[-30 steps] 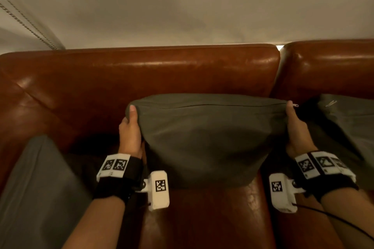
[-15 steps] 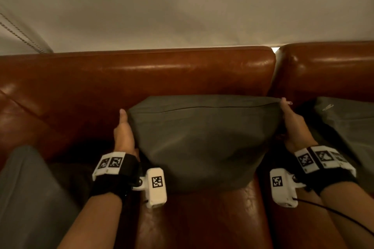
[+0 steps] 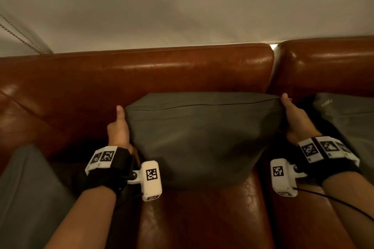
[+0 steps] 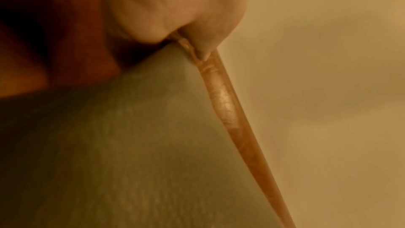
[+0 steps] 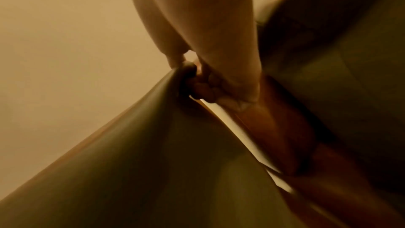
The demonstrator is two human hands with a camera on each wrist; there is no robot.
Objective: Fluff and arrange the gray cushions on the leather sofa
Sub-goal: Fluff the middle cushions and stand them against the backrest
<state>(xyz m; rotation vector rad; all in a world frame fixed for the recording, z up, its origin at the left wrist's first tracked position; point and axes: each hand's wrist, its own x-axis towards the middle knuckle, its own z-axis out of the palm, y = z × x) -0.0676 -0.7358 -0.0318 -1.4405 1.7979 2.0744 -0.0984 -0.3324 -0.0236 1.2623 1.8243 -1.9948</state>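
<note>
A big, soft gray cloth cushion [image 3: 194, 137] stands up in the middle of the shiny brown leather sofa [image 3: 141, 75]. Its bottom sits on the seat and its back leans on the sofa's backrest. A thin seam line runs across near its top edge. Another gray cushion [image 3: 348, 119] leans at the right side of the sofa. A third gray cushion [image 3: 26, 194] lies at the left side, low on the seat.
</note>
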